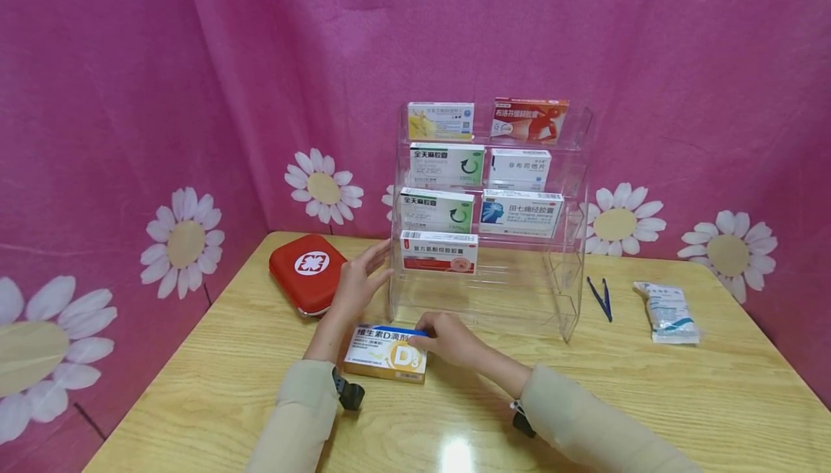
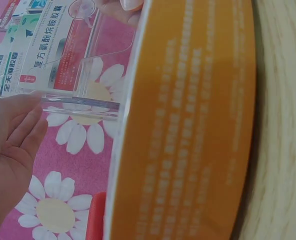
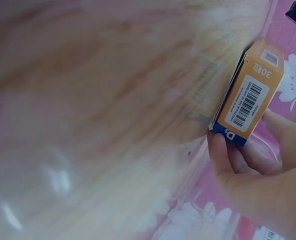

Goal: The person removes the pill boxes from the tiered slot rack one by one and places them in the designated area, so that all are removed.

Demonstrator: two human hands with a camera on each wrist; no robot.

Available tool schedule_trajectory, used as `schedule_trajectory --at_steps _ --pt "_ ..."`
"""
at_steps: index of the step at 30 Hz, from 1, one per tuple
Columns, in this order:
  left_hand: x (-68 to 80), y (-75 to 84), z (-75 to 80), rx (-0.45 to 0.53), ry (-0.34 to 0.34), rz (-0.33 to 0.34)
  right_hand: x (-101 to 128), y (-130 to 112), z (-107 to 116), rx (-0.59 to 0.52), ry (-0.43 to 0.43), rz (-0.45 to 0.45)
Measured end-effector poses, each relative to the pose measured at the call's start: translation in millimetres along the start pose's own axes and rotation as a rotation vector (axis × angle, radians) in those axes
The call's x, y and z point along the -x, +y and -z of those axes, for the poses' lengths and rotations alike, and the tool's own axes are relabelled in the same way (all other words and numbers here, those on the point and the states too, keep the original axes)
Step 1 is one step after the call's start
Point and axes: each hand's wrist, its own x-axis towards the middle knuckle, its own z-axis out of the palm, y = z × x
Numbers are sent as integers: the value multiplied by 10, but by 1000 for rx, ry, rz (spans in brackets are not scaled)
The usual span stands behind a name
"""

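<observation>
On the wooden table [image 1: 649, 386], right in front of the clear acrylic rack [image 1: 571, 170], we've got the vitamin D3 box [image 1: 383, 354] lying flat, orange side toward us. Our right hand [image 1: 448, 339] sits at its right end, fingers curled over the top edge and pinching it. Our left hand [image 1: 357, 282] is just behind the box, fingers spread and relaxed, touching the rack's left wall and holding nothing. A red first-aid case [image 1: 304, 271] lies left of that hand. Medicine boxes fill the rack's shelves, and blue tweezers [image 1: 600, 296] plus a sealed packet [image 1: 669, 311] sit well off to the right.
</observation>
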Motion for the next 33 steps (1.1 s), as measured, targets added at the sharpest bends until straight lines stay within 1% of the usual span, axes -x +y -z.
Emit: schedule_trajectory --at_steps 4,9,13,17,19,24,27,33 --pt "5 -1 1 1 2 -4 9 1 3 16 10 0" --pt "17 2 -1 -8 -2 0 26 17 35 48 59 -7" --pt "27 10 3 -1 2 7 45 34 102 66 106 55" --pt "24 19 8 -10 2 4 64 53 189 104 195 137" --pt "19 20 8 -16 1 1 70 70 234 145 243 172" --pt "12 17 9 -34 3 6 78 126 344 211 324 208" --pt "10 20 9 -39 5 6 81 176 417 216 384 243" --pt "19 20 6 -39 4 12 55 287 582 221 559 377"
